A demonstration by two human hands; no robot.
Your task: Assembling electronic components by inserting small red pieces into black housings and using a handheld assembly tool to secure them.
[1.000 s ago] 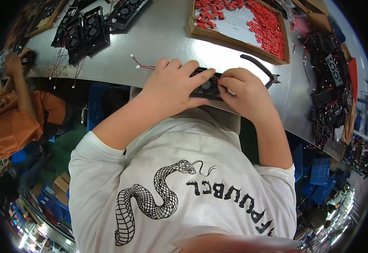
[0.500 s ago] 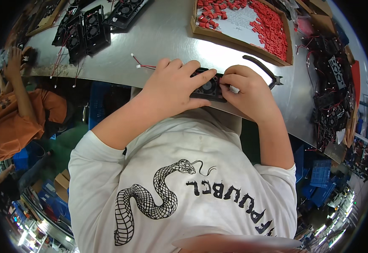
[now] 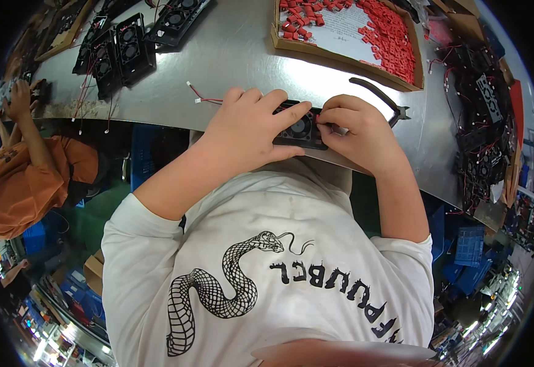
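Observation:
A black fan unit [image 3: 299, 128] lies at the table's front edge, close to my body. My left hand [image 3: 248, 125] grips its left part, thumb along the near side and fingers over the far side. At the unit's right end, my right hand [image 3: 352, 128] is closed in a pinch against the frame. A bit of red shows at those fingertips; its shape is mostly hidden by them. Red and white wires with small white connectors [image 3: 198, 100] stick out on the table left of my left hand. Black-handled cutters [image 3: 377, 95] lie just beyond my right hand.
A cardboard tray [image 3: 346, 56] of small red parts on paper stands at the back. More black fan units [image 3: 133, 49] lie at the back left, and a wired pile of them [image 3: 484, 134] at the right. A co-worker in an orange shirt [image 3: 25, 183] sits at the left.
Both hands keep their hold on the fan unit, with only slight finger movement. The whole view has shifted a little.

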